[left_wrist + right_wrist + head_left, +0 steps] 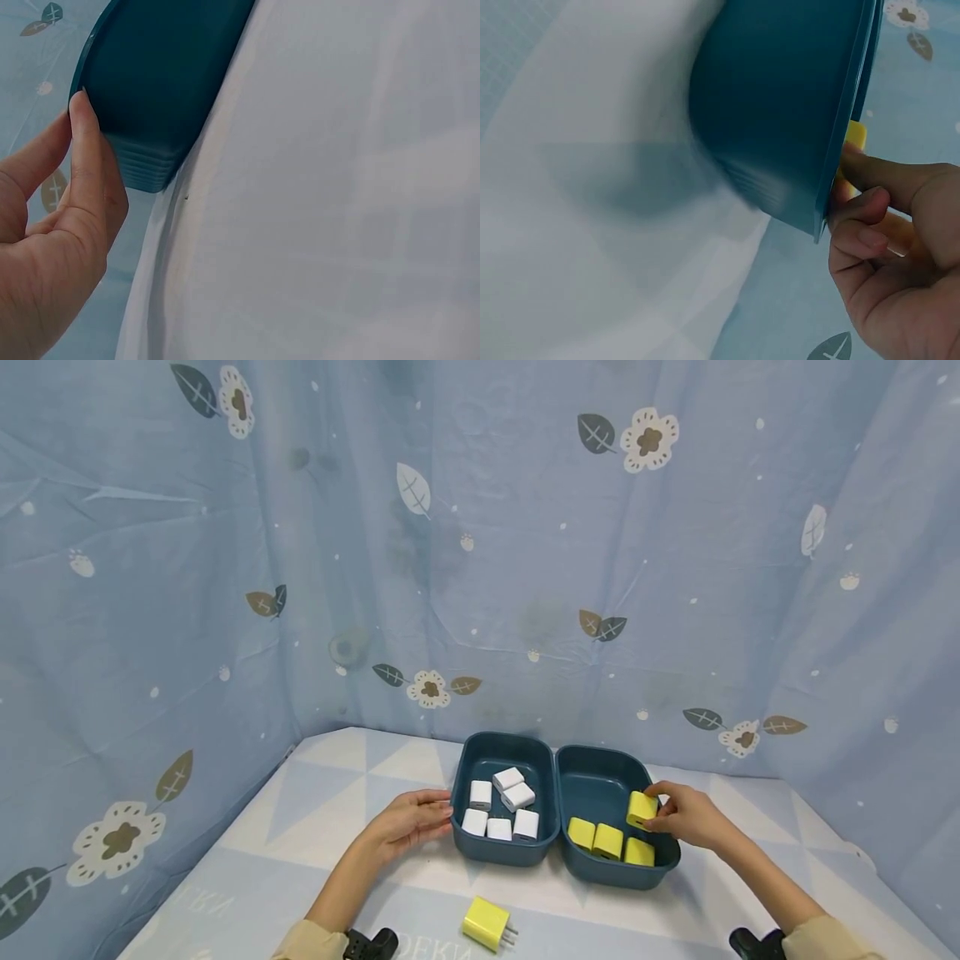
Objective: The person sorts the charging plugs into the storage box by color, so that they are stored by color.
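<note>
My right hand pinches a yellow plug charger between thumb and fingers, just inside the right wall of the right dark teal bin. Three more yellow chargers lie at the near end of that bin. In the right wrist view, the bin wall hides most of the held charger. At the left bin, my left hand touches the outer left side near the rim, its fingers fairly straight. Several white chargers lie inside this bin.
Another yellow charger lies on the table in front of the bins, metal prongs pointing right. Both bins stand side by side on a patterned tablecloth. A blue floral curtain hangs behind and at the sides.
</note>
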Demonstrator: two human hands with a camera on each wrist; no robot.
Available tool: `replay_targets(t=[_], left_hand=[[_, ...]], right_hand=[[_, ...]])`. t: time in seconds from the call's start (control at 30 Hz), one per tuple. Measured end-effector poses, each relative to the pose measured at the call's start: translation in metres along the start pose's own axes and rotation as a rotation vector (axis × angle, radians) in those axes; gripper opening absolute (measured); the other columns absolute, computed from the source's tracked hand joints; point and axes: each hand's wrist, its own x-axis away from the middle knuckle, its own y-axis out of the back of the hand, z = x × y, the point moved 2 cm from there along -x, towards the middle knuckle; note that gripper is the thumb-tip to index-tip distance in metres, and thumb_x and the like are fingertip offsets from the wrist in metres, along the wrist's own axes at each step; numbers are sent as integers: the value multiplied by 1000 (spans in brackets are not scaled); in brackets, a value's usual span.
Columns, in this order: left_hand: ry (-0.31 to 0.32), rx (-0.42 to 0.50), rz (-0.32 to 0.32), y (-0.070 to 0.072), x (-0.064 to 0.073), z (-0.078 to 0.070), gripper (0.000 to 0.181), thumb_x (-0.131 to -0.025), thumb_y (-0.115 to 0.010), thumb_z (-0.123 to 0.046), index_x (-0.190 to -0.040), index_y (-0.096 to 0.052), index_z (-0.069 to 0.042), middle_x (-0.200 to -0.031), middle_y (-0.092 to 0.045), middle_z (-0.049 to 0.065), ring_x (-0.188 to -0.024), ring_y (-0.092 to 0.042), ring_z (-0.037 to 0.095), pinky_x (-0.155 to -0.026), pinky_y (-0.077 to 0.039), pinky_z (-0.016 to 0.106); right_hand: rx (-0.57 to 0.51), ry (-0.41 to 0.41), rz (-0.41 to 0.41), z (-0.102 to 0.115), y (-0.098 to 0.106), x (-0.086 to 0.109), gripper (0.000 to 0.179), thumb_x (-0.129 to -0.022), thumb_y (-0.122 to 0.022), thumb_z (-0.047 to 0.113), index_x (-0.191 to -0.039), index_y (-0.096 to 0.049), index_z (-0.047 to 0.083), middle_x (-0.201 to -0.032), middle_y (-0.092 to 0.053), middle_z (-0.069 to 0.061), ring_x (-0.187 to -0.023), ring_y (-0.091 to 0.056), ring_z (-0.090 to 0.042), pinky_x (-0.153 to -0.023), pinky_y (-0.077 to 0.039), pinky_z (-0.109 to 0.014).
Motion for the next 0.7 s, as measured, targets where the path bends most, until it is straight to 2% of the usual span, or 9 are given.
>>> replay_targets(t=[0.3, 0.53, 0.7], left_hand=[[-10, 1, 5, -1, 1, -1, 49, -88, -58, 3, -131, -37, 14, -103, -57, 15, -90, -62, 20, -85, -52, 34], [-14, 16, 11, 0, 0, 0, 49, -88, -57, 4, -131, -36, 15, -103, -56, 16, -89, -62, 19, -84, -53, 33], [-12, 16, 20, 0, 0, 0, 49, -88, -57, 4, -130, -36, 15, -100, -57, 13, -89, -62, 19, -84, -53, 33]], right_hand=[[102, -35, -13, 10, -4, -8, 47, -76, -75, 9, -113, -55, -10, -73, -57, -5, -63, -51, -17, -53, -49, -30], [179, -87, -47, 16, -10, -16, 43, -75, -75, 7, -110, -56, -10, -94, -62, -18, -72, -55, -22, -64, -55, -39], [175, -91, -34, 15, -15, -15, 50, -71, -79, 9, -111, -56, -10, -86, -62, -14, -71, -56, -21, -61, -54, -36]])
